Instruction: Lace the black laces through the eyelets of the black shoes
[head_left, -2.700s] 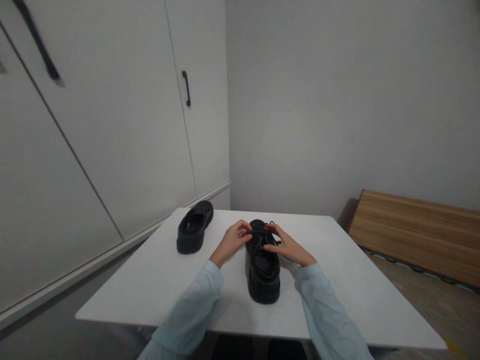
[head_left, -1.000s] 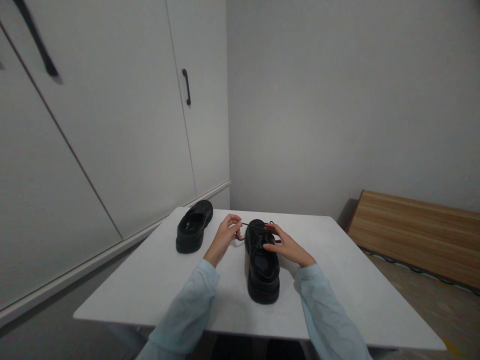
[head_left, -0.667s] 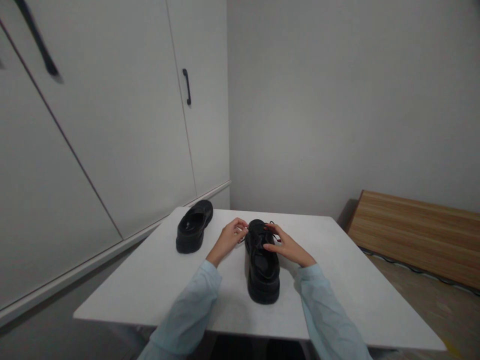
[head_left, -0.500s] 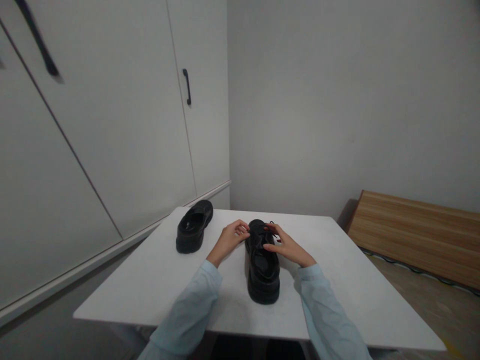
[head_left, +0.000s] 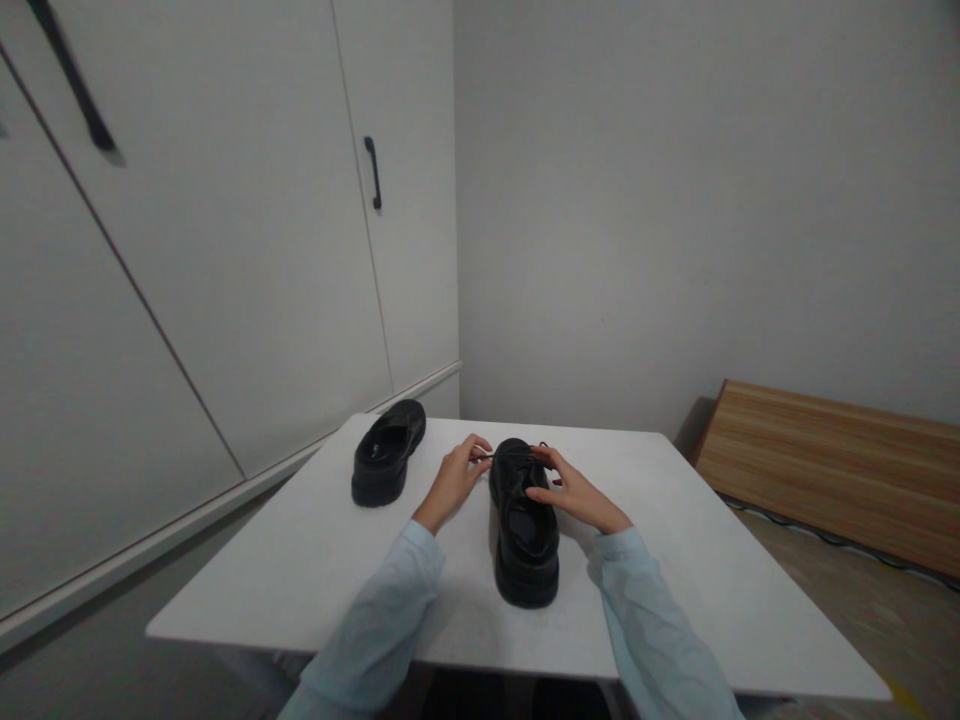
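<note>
From where I stand, the black shoe in front (head_left: 526,575) sits upright on the white table (head_left: 300,580), its heel toward the person and its toe pointing away, with both hands at its laced front. The left hand (head_left: 454,482) is beside the shoe's left edge, thumb and fingers brought together on a thin dark lace (head_left: 482,458) that runs across toward the shoe. The right hand (head_left: 576,493) comes in from the other side, thumb and fingers curved with a clear gap between them, their tips at the lacing; I cannot tell whether those fingers pin any of the lace (it is dark on dark down there). Pale blue sleeves (head_left: 375,625) cover both forearms. The other black shoe (head_left: 384,465) rests upright near the table's far left corner, well apart from the first, its toe also turned away. Over to the left I see a white cabinet (head_left: 247,250) with dark handles (head_left: 373,173), and on the right a wood-grain board (head_left: 825,460) slants near the grey wall (head_left: 637,200)
</note>
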